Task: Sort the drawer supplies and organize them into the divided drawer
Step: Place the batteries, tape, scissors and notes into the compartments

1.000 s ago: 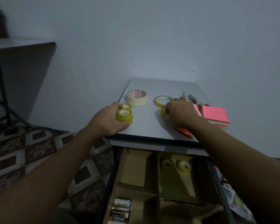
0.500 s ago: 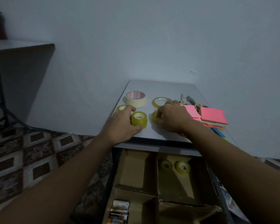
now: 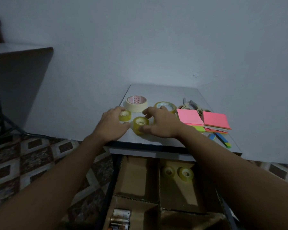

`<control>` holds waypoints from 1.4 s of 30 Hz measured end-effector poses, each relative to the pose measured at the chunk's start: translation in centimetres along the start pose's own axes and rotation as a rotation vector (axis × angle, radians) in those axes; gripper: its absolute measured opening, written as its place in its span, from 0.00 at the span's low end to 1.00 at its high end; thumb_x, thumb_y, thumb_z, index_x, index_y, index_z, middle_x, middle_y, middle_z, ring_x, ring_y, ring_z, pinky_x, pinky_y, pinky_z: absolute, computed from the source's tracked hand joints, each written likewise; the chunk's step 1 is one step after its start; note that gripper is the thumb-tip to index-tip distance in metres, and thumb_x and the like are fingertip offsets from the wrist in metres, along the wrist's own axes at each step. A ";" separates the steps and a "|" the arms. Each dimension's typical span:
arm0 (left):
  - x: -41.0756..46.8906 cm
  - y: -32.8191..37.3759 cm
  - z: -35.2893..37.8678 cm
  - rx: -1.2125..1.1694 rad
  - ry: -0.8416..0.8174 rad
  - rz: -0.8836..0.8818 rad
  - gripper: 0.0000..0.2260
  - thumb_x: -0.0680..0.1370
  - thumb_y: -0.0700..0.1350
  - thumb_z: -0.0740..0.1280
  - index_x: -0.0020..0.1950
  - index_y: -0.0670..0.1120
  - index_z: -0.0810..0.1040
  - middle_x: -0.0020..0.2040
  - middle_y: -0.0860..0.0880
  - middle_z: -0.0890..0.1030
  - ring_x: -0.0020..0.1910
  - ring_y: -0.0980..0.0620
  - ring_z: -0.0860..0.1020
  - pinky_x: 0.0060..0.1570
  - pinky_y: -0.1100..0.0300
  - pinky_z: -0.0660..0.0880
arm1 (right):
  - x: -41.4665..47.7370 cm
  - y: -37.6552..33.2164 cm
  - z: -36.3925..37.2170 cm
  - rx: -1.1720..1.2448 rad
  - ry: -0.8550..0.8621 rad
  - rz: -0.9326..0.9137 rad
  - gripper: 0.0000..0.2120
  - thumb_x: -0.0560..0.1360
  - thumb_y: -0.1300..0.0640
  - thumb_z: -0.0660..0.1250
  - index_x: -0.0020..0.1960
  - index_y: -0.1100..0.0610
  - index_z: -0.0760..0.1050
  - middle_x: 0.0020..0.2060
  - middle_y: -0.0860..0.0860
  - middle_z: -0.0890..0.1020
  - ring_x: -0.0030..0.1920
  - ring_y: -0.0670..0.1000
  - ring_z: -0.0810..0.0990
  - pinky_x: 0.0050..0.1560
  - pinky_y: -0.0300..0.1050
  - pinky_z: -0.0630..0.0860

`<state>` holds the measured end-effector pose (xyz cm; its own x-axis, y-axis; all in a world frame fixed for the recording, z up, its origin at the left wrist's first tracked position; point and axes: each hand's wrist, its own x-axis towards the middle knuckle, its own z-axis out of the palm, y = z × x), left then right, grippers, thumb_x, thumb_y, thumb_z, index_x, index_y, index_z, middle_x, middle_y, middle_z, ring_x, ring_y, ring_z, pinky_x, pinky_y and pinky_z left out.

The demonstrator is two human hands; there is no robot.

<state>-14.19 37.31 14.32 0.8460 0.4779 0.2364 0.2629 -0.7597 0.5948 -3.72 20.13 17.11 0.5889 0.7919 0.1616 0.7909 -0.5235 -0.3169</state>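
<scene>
The front roll (image 3: 140, 124) stood hole-up on the counter (image 3: 165, 92) between both hands, nearer the right hand (image 3: 163, 124), whose thumb touched it; whether that grip had clenched was unclear. The left hand (image 3: 112, 126) clasped the back roll (image 3: 125, 115). The drawer (image 3: 136, 176) lay directly below.

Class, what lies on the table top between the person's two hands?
A small yellowish clear tape roll lies hole-up on the grey table top between the left hand and the right hand, whose thumb touches it; the head view shows this.
</scene>
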 end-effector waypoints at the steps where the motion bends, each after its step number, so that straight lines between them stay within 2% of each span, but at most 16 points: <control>1: 0.3 -0.2 0.0 0.011 -0.030 -0.009 0.28 0.76 0.48 0.69 0.75 0.49 0.67 0.71 0.46 0.72 0.68 0.45 0.70 0.66 0.50 0.69 | 0.1 -0.1 0.1 -0.008 0.001 -0.009 0.32 0.73 0.39 0.69 0.72 0.51 0.68 0.64 0.50 0.77 0.66 0.55 0.67 0.63 0.52 0.69; 5: 1.0 -0.8 -0.1 0.027 -0.082 0.007 0.27 0.77 0.47 0.70 0.75 0.48 0.67 0.72 0.46 0.72 0.68 0.47 0.71 0.65 0.56 0.68 | 0.4 -0.2 0.3 -0.031 0.017 -0.021 0.30 0.73 0.38 0.68 0.70 0.51 0.70 0.63 0.52 0.78 0.65 0.56 0.68 0.63 0.53 0.70; 10: 1.2 -1.4 0.1 0.061 -0.037 0.041 0.25 0.75 0.50 0.72 0.71 0.49 0.71 0.67 0.46 0.73 0.64 0.47 0.72 0.63 0.53 0.72 | 0.6 0.0 0.3 0.016 0.041 -0.010 0.26 0.72 0.40 0.69 0.65 0.54 0.75 0.59 0.54 0.80 0.60 0.55 0.74 0.61 0.55 0.74; 14: 1.1 -1.1 -0.1 0.023 -0.024 0.071 0.30 0.75 0.49 0.73 0.74 0.48 0.68 0.69 0.46 0.72 0.65 0.48 0.72 0.61 0.58 0.68 | 0.7 1.1 -0.9 0.073 0.154 0.056 0.24 0.72 0.42 0.70 0.62 0.56 0.78 0.56 0.55 0.81 0.56 0.55 0.78 0.57 0.51 0.76; 17: 1.2 -0.7 -0.3 -0.032 -0.075 0.082 0.27 0.76 0.49 0.72 0.74 0.48 0.69 0.66 0.48 0.76 0.56 0.54 0.72 0.54 0.62 0.68 | 0.4 2.6 -1.7 0.062 0.158 0.126 0.22 0.73 0.45 0.69 0.61 0.57 0.77 0.55 0.57 0.81 0.57 0.57 0.77 0.57 0.52 0.76; 19: 1.3 -0.6 -0.3 -0.029 -0.089 0.090 0.26 0.76 0.50 0.72 0.72 0.47 0.71 0.64 0.48 0.77 0.54 0.55 0.73 0.53 0.62 0.68 | 0.2 3.5 -1.8 0.048 0.142 0.168 0.21 0.72 0.44 0.69 0.59 0.56 0.77 0.54 0.57 0.80 0.56 0.58 0.76 0.56 0.54 0.77; 25: 1.7 -0.8 0.0 -0.037 -0.051 0.063 0.27 0.76 0.51 0.72 0.72 0.46 0.71 0.62 0.47 0.78 0.58 0.51 0.76 0.56 0.59 0.71 | -0.6 4.0 -1.7 -0.023 0.083 0.167 0.24 0.73 0.41 0.68 0.62 0.55 0.76 0.56 0.56 0.80 0.56 0.57 0.76 0.58 0.57 0.76; 31: 1.8 -0.9 0.3 -0.054 -0.112 0.081 0.32 0.74 0.51 0.75 0.75 0.47 0.69 0.67 0.49 0.76 0.59 0.53 0.74 0.57 0.61 0.69 | -0.8 4.3 -1.4 -0.011 0.084 0.183 0.26 0.71 0.38 0.69 0.62 0.52 0.74 0.54 0.54 0.80 0.55 0.56 0.77 0.57 0.55 0.76; 34: 2.1 -1.1 0.6 -0.046 -0.085 0.082 0.29 0.74 0.52 0.74 0.73 0.48 0.71 0.65 0.48 0.78 0.59 0.50 0.76 0.59 0.57 0.73 | -0.9 4.3 -1.1 -0.001 0.100 0.184 0.26 0.70 0.35 0.68 0.61 0.50 0.73 0.53 0.51 0.80 0.53 0.54 0.78 0.56 0.54 0.77; 38: 1.8 -0.9 0.4 -0.243 0.005 0.035 0.25 0.72 0.55 0.75 0.66 0.51 0.77 0.58 0.53 0.80 0.56 0.52 0.79 0.56 0.54 0.77 | -0.8 4.4 -0.9 0.010 0.123 0.180 0.26 0.70 0.36 0.69 0.61 0.52 0.73 0.53 0.52 0.81 0.52 0.55 0.79 0.55 0.56 0.77; 40: 1.6 -0.6 0.4 -0.347 -0.021 0.040 0.28 0.68 0.59 0.77 0.65 0.52 0.77 0.56 0.54 0.81 0.55 0.53 0.80 0.58 0.52 0.78 | -0.7 4.4 -0.7 0.011 0.131 0.179 0.26 0.70 0.37 0.69 0.60 0.52 0.73 0.52 0.51 0.81 0.53 0.55 0.79 0.56 0.56 0.77; 42: 1.2 -0.3 0.7 -0.341 -0.077 0.068 0.28 0.67 0.58 0.78 0.65 0.53 0.77 0.56 0.54 0.81 0.57 0.54 0.79 0.60 0.54 0.77 | -0.6 4.4 -0.6 0.011 0.135 0.181 0.27 0.70 0.36 0.69 0.61 0.52 0.73 0.53 0.51 0.80 0.53 0.55 0.78 0.56 0.57 0.76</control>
<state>-12.93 37.76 13.90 0.8921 0.3870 0.2330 0.0460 -0.5910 0.8054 -0.48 17.15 16.13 0.7389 0.6354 0.2245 0.6686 -0.6496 -0.3620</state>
